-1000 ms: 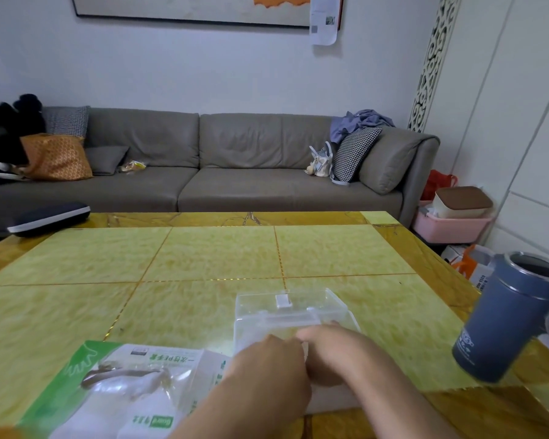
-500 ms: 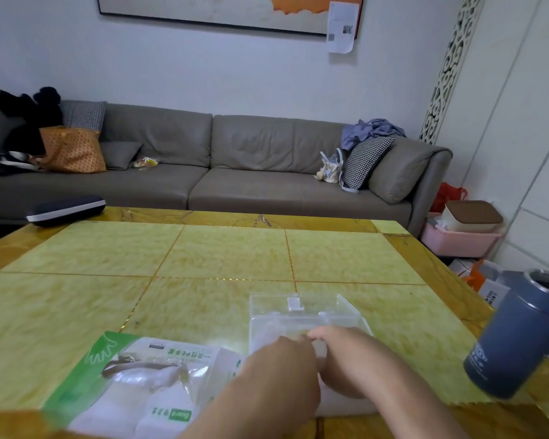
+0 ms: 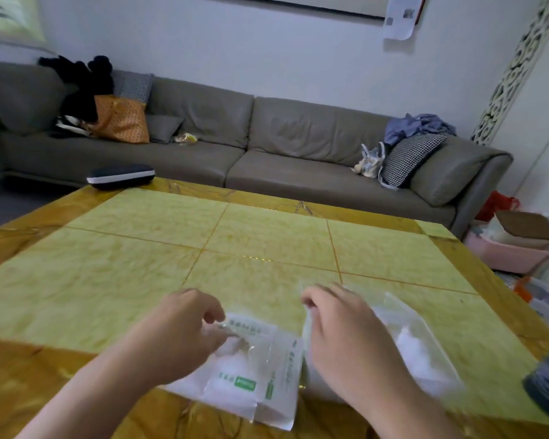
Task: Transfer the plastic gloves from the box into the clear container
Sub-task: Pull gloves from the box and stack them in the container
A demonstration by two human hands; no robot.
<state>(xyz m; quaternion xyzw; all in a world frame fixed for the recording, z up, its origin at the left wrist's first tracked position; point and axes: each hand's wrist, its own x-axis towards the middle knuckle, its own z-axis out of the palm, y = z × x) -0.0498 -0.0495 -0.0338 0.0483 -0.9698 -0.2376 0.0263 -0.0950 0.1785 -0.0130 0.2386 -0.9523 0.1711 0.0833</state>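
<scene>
Parting since before, left hand (image 3: 184, 331) now touches glove box (image 3: 254, 369).

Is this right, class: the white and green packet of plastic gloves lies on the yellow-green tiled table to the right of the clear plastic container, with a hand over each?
Not quite. The head view shows the white and green packet of plastic gloves to the left of the clear plastic container, not the right. Both lie on the yellow-green tiled table, the left hand over the packet, the right hand over the container.
</scene>
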